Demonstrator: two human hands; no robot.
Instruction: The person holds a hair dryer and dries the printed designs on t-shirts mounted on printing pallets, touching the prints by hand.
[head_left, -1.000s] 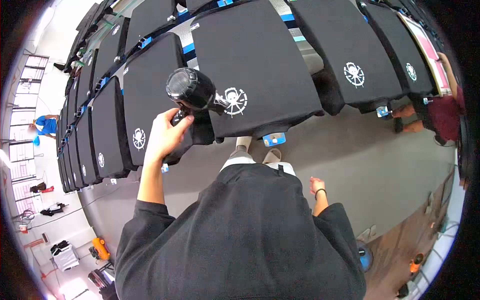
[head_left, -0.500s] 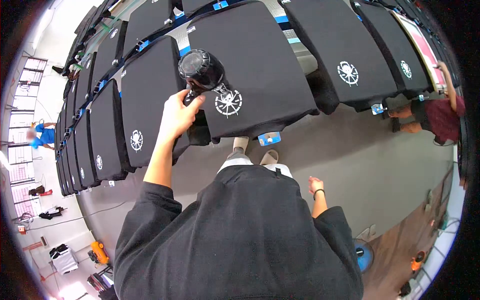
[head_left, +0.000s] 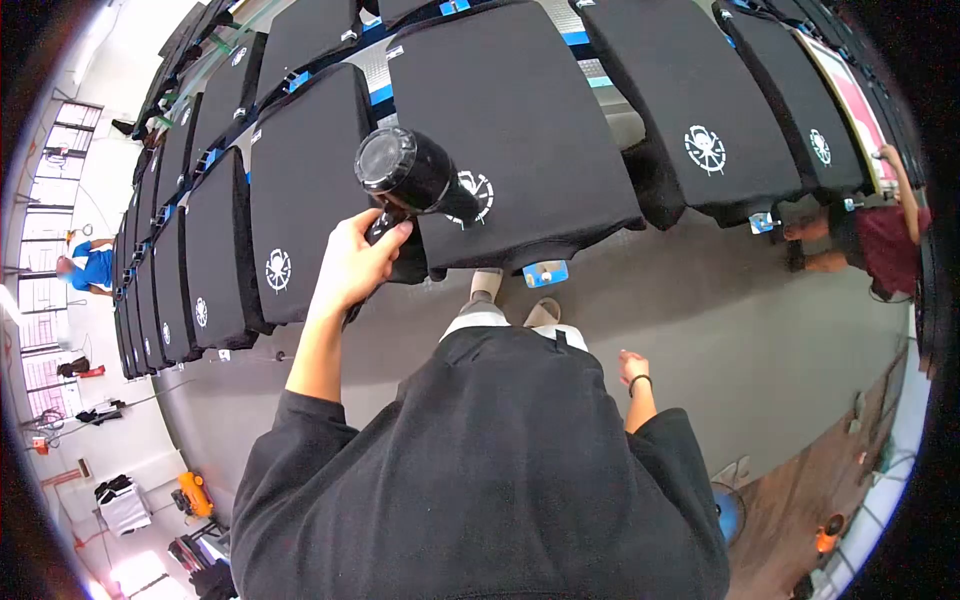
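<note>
My left hand (head_left: pixel 360 258) is wrapped around the handle of a black hair dryer (head_left: pixel 425 175). The dryer's nozzle hangs over the white spider print (head_left: pixel 481 192) on a black shirt (head_left: pixel 505 110) stretched on a board, and covers part of that print. Whether the nozzle touches the cloth, I cannot tell. Low at my right side, away from the boards, my right hand (head_left: pixel 632 366) is loosely curled with nothing visible in it. A dark band circles that wrist.
More black printed shirts (head_left: pixel 722 100) lie on boards in a long row to both sides. A person in a maroon top (head_left: pixel 890 245) stands at a pink-and-white screen frame (head_left: pixel 848 90) on the right. Another person in blue (head_left: pixel 92 266) is far left. A blue fan (head_left: pixel 729 512) stands behind me.
The hair dryer has tilted and dropped slightly, its nozzle now covering more of the spider print. My right hand stays low at my side.
</note>
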